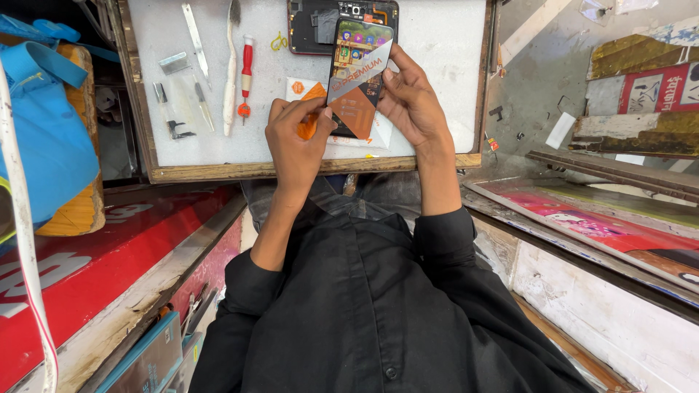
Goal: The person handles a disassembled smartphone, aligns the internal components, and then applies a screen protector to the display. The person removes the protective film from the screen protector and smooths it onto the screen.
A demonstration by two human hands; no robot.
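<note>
Holding a flat rectangular phone screen (358, 76) upright over the counter (291, 169), both hands grip its edges. Left hand (297, 142): fingers pinched on the lower left edge, beside an orange pad (312, 116). Right hand (412, 102): fingers clasped along the right edge. Screen: glossy glass, diagonal silver-and-orange film across it. Counter: wooden-framed tray, white foam-like mat. On mat: opened phone body (320, 22) behind the screen; red-handled screwdriver (247, 73); white toothbrush (231, 69); metal tweezers (195, 40); small steel blades (173, 64). Sleeves: black cloth.
</note>
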